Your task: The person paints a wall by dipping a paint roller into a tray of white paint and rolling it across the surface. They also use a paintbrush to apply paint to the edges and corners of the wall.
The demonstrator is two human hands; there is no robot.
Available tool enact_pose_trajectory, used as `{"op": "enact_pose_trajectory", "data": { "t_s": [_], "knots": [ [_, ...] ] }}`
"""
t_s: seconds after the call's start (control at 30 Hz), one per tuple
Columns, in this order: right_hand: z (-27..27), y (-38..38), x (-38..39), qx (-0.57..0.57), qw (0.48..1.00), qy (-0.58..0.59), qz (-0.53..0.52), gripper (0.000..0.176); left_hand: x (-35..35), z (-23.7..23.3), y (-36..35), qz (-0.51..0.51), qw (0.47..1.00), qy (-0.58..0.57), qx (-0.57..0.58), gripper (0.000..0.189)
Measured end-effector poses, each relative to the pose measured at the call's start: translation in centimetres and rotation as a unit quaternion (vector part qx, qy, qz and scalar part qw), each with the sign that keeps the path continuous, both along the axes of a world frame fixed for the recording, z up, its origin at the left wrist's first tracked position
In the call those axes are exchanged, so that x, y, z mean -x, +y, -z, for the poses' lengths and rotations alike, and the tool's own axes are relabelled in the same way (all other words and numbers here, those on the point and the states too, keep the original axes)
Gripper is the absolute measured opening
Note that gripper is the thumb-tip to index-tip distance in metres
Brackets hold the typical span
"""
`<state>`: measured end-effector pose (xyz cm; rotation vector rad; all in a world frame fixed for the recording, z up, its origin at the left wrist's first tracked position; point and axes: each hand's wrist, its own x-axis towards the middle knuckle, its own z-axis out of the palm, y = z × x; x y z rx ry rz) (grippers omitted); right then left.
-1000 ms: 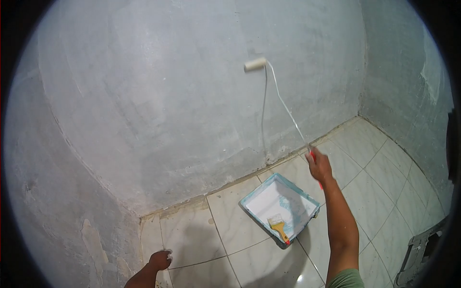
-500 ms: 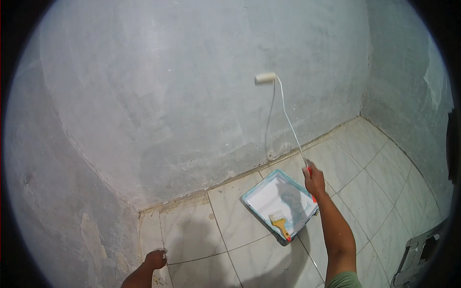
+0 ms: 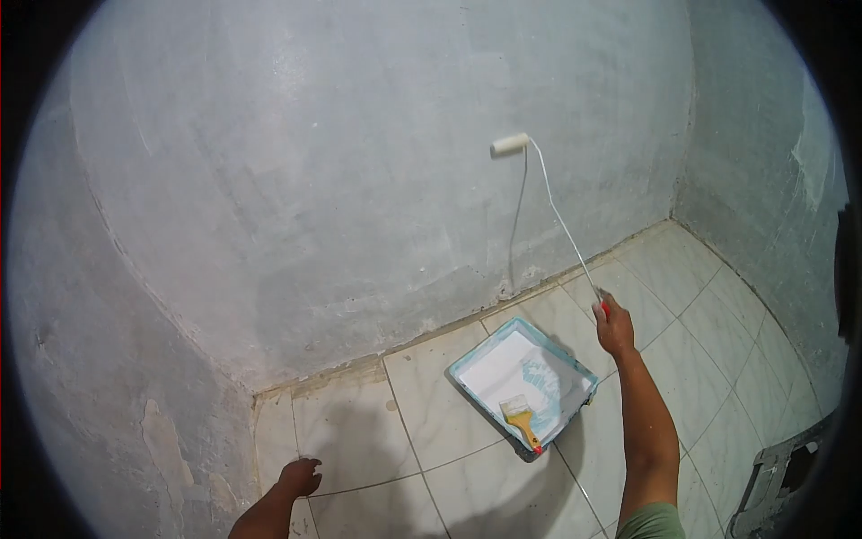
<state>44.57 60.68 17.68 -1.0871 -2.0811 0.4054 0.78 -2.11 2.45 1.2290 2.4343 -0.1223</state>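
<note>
My right hand (image 3: 615, 329) is closed round the red handle of a paint roller (image 3: 510, 145). Its long thin wire frame reaches up and away, and the pale roller sleeve is at the grey wall (image 3: 359, 180). Low on the left, my left hand (image 3: 301, 477) hangs over the floor with fingers loosely apart and nothing visible in it. Between the hands a blue-rimmed paint tray (image 3: 469, 366) sits on the tiles, holding white paint. A paintbrush (image 3: 522, 422) with a yellow handle lies in the tray, its handle end over the near rim.
Marble-look floor tiles (image 3: 359, 404) meet the wall along a rough, dirty edge. Side walls rise at left and right, with peeling patches (image 3: 166, 442) on the left one. A grey plastic object (image 3: 763, 476) stands at the lower right, partly out of view.
The roller and my right hand have shifted to the right, with the sleeve still at about the same height. My left hand's fingers have loosened, and it has moved slightly up.
</note>
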Motion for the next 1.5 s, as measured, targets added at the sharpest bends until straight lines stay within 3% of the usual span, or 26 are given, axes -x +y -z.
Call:
{"op": "enact_pose_trajectory", "data": {
  "t_s": [0.07,0.23,0.33,0.43,0.7,0.87,1.1,1.17,1.27,1.33,1.4,1.5],
  "knots": [
    [0.1,-0.2,-0.6,0.036,0.999,-0.017,0.014,0.042,0.0,-0.4,-0.3,-0.004,1.000,0.002,-0.008,0.043],
    [-6.7,1.8,3.8,-0.094,0.992,0.084,-0.015,0.041,0.6,0.0,-1.5,-0.001,1.000,0.005,0.023,0.043],
    [-11.0,1.9,5.4,-0.037,0.997,0.073,-0.010,0.041,0.7,0.9,-1.7,-0.006,1.000,0.007,0.022,0.043],
    [-6.0,2.4,4.6,-0.099,0.992,0.074,-0.028,0.041,0.5,0.7,-1.2,-0.008,1.000,0.002,0.006,0.042],
    [10.0,-3.5,-4.5,0.048,0.996,-0.077,-0.012,0.036,0.2,0.9,-1.2,0.011,1.000,0.007,0.003,0.042],
    [10.3,-3.8,-5.0,0.099,0.988,-0.122,0.000,0.036,0.0,0.9,-0.6,0.020,1.000,0.014,0.018,0.043],
    [3.3,-2.3,1.1,-0.014,0.999,0.000,-0.048,0.039,-0.3,1.3,0.7,0.014,1.000,0.004,0.019,0.044],
    [3.7,-2.7,2.8,-0.028,0.999,0.004,-0.037,0.041,-0.5,0.9,1.1,0.015,0.999,-0.008,-0.029,0.040],
    [10.1,-3.8,0.9,-0.030,0.999,-0.031,-0.031,0.042,-1.1,-0.3,1.8,0.013,1.000,-0.005,-0.027,0.040],
    [11.2,-6.2,-1.5,0.071,0.993,-0.084,-0.040,0.040,-1.0,-0.7,1.4,-0.002,1.000,-0.009,-0.026,0.041],
    [13.4,-6.7,-3.3,0.088,0.989,-0.110,-0.044,0.040,-1.2,-1.1,0.5,0.011,1.000,-0.002,-0.020,0.042],
    [11.8,-6.5,-3.3,0.079,0.992,-0.099,-0.031,0.041,-0.6,-1.2,-0.2,0.024,0.999,0.010,0.026,0.043]
  ]
}}
